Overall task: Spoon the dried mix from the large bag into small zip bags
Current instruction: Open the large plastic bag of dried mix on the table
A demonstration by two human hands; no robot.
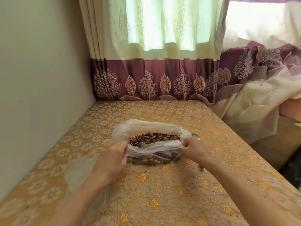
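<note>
A large clear plastic bag (146,128) lies open in the middle of the table, with brown dried mix (154,138) showing through its mouth. My left hand (112,158) grips the near rim of the bag at its left corner. My right hand (194,150) pinches the same rim at its right corner, so the rim stretches between both hands. A metal spoon (196,136) lies on the table just behind my right hand, mostly hidden by it. No small zip bags are in view.
The table (162,193) has a yellow floral cloth and stands against a wall on the left. A purple and cream curtain (154,79) hangs behind it. Bunched fabric (254,111) lies past the table's right edge.
</note>
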